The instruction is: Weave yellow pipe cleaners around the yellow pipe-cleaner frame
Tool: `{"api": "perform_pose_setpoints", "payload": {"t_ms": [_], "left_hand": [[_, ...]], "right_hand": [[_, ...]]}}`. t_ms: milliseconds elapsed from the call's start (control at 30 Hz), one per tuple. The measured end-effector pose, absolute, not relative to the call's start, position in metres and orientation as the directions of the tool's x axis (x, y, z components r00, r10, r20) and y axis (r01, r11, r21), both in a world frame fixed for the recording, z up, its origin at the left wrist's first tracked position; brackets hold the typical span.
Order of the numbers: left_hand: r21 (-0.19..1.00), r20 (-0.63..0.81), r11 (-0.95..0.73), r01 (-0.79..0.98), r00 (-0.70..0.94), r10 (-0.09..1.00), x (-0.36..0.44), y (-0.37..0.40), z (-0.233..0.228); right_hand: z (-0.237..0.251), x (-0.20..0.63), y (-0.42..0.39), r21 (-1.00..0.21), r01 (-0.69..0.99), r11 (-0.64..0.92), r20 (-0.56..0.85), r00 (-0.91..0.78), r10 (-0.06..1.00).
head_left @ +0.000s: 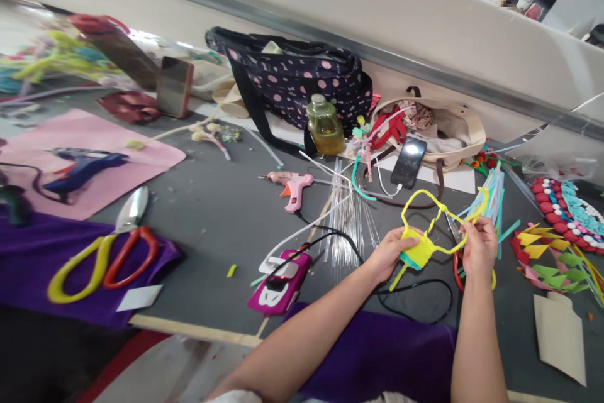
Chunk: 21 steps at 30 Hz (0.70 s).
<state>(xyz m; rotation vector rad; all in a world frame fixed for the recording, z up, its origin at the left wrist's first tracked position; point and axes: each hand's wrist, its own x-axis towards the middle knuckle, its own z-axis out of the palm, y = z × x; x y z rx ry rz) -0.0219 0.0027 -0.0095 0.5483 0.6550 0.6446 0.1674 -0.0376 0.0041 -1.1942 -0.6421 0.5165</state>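
My left hand [395,252] pinches a yellow pipe-cleaner piece [421,251], a small woven-looking patch with a turquoise lower edge and looped yellow strands. One strand hangs below my fingers. At its right side, my right hand [479,246] is closed on the end of a yellow strand. The looped strands stretch between both hands, above the table. Partly hidden behind my right hand lie scissors [457,270] with red and yellow handles. Beyond that hand is a bundle of pastel strips [492,202].
A pink glue gun [293,188], thin wires [348,227] and a magenta power strip [282,280] lie left of my hands. Behind are a phone [409,162], a bottle [325,126] and a patterned bag [302,79]. Large scissors [129,246] and a blue glue gun [87,170] lie far left.
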Motion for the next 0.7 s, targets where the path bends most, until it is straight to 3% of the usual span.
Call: {"api": "perform_pose_setpoints", "payload": {"t_ms": [267,400,700], "left_hand": [[0.618,-0.402,0.712,-0.333,0.645,0.65,-0.0224,0.0029,-0.0093],[0.609,-0.382,0.715,-0.343,0.663,0.644,-0.0237,0.0035,-0.007],[0.557,-0.345,0.709,-0.432,0.656,0.671,-0.0251,0.0054,-0.0062]], "right_hand": [[0.0082,0.1749,-0.0439,-0.956,-0.201,0.212,0.006,0.711,0.703],[0.012,0.1762,-0.0468,-0.939,-0.289,0.187,-0.026,0.601,0.798],[0.0069,0.1721,-0.0475,-0.982,-0.167,0.09,-0.008,0.51,0.86]]}}
